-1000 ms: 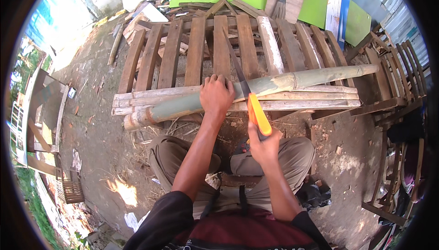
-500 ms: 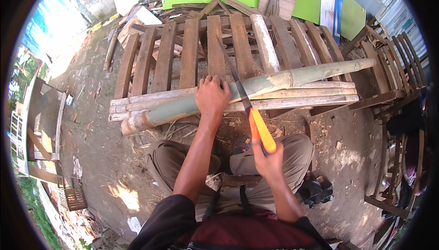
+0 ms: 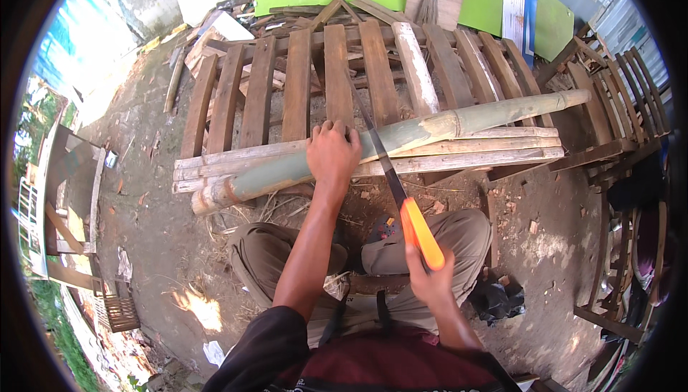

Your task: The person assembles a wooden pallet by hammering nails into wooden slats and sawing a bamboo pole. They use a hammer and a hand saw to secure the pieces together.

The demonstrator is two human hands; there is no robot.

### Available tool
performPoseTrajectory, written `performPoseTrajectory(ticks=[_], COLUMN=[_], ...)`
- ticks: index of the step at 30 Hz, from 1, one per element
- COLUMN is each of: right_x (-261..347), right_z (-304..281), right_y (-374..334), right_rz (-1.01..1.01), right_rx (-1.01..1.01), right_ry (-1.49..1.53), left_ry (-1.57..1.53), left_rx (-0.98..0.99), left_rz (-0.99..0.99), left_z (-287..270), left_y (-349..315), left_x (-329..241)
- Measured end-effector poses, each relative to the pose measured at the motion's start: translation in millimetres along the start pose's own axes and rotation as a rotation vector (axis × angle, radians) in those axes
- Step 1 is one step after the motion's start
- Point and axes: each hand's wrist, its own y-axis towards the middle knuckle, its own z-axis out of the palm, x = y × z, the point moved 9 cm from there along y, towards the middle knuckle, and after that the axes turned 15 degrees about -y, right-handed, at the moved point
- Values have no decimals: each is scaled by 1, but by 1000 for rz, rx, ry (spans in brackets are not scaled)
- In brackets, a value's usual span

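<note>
A thick green bamboo pole [image 3: 509,109] lies slantwise over the front rails of a slatted wooden bench [image 3: 294,98], its right end farther away. My left hand [image 3: 334,150] is closed over the top of the pole left of its middle, pressing it down. In my right hand [image 3: 430,275] is the orange handle of a handsaw [image 3: 419,231], held low over my right thigh. The saw's dark blade runs up and away, crossing the pole just right of my left hand. How deep the blade sits in the bamboo I cannot tell.
Scrap wood [image 3: 208,41] is heaped behind the bench on the left. A broom [image 3: 428,5] leans on boards at the back. To the right stands slatted wooden furniture [image 3: 609,105]. A black plastic bag [image 3: 498,299] lies on the ground by my right knee.
My right hand has drawn the saw back toward me and slightly right, so the handle sits lower. The left hand keeps its place on the bamboo pole.
</note>
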Motion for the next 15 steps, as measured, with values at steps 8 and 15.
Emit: performPoseTrajectory(ticks=[8,15], right_x=[0,-46], right_z=[22,-10], right_y=[71,-41], right_rz=[99,173], right_rx=[-45,60], right_ry=[111,42], left_ry=[-14,-33], left_rx=[-47,-13], left_rz=[49,-11], left_z=[-3,1], left_y=[2,-4], left_x=[-14,-1])
